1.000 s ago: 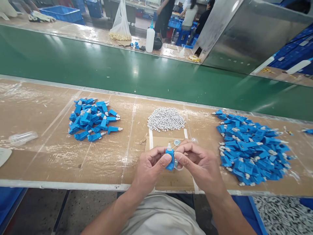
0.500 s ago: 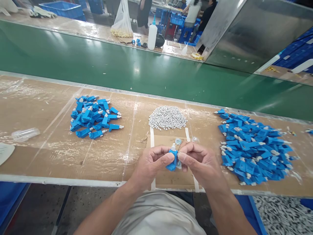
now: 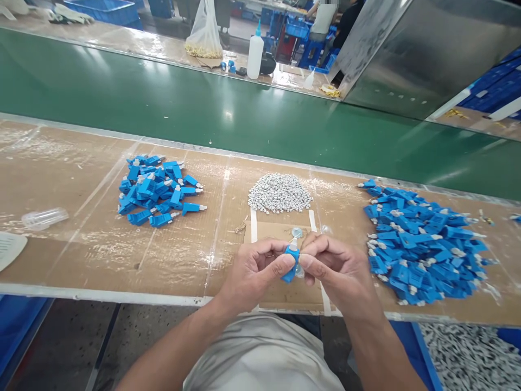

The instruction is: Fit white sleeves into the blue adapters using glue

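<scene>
Over the near edge of the cardboard-covered table, my left hand (image 3: 254, 271) is closed, pinching a small blue plastic part (image 3: 290, 271) between thumb and fingers. The part tilts slightly, its whitish tip pointing up and away. My right hand (image 3: 336, 269) meets it from the right, thumb and forefinger pinched together against its side. Whatever sits between those right fingertips is hidden. Small clear round discs (image 3: 297, 232) show just behind the held part. Beyond my hands lies a heap of small grey-white pieces (image 3: 280, 193).
Blue parts like the held one form a small pile (image 3: 157, 190) at left and a larger pile (image 3: 423, 244) at right. A clear plastic tube (image 3: 44, 218) lies far left. Past the table runs a green belt (image 3: 183, 103), with a white bottle (image 3: 254, 57) on the far ledge.
Both hands and the blue part have shifted very slightly right in view. The grip stays the same, and the part stands a little more turned. The whole view has tilted slightly.
</scene>
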`<state>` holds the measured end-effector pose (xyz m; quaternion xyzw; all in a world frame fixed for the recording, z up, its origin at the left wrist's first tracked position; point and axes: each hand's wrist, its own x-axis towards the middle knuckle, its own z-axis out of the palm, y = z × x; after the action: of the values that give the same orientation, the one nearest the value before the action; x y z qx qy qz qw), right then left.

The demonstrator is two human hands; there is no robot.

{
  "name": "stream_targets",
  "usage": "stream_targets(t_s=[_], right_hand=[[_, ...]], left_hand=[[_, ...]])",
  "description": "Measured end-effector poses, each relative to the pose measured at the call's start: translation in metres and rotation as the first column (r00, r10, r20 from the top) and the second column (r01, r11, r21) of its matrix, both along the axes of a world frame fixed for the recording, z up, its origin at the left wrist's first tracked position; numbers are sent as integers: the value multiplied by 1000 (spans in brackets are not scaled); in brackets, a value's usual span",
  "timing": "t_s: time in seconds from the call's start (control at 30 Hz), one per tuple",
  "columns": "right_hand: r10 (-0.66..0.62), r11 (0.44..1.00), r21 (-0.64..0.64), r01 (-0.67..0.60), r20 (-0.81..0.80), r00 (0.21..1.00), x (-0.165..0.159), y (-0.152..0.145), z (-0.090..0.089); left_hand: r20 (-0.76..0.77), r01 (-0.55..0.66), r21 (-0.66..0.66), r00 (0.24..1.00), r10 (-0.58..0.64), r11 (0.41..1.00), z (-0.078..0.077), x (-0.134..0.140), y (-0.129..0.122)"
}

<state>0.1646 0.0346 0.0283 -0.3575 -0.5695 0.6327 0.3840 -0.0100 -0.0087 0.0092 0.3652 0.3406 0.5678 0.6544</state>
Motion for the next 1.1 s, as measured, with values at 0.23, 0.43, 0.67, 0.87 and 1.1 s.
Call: stream_targets(t_s=[0.23, 0.43, 0.67, 0.87, 1.1], right_hand=[[56, 948, -291, -125, -235, 970, -2, 7, -8], [102, 927, -332, -173, -221, 970, 4, 11, -15], [168, 905, -351, -242, -229, 959, -2, 14, -16], [78, 968, -234, -94, -78, 994, 24, 15, -18], [-316, 933, 345, 102, 651, 690, 90, 58, -10]], left_hand=[[76, 128, 23, 989, -129, 992, 2, -3, -1], [33, 167, 55, 985, -169, 984, 9, -4, 3], [-91, 139, 59, 987, -133, 989, 12, -3, 1], [-679, -121, 150, 709, 191, 981, 20, -71, -1], [-810, -547, 562, -211, 548, 620, -1, -195, 41]])
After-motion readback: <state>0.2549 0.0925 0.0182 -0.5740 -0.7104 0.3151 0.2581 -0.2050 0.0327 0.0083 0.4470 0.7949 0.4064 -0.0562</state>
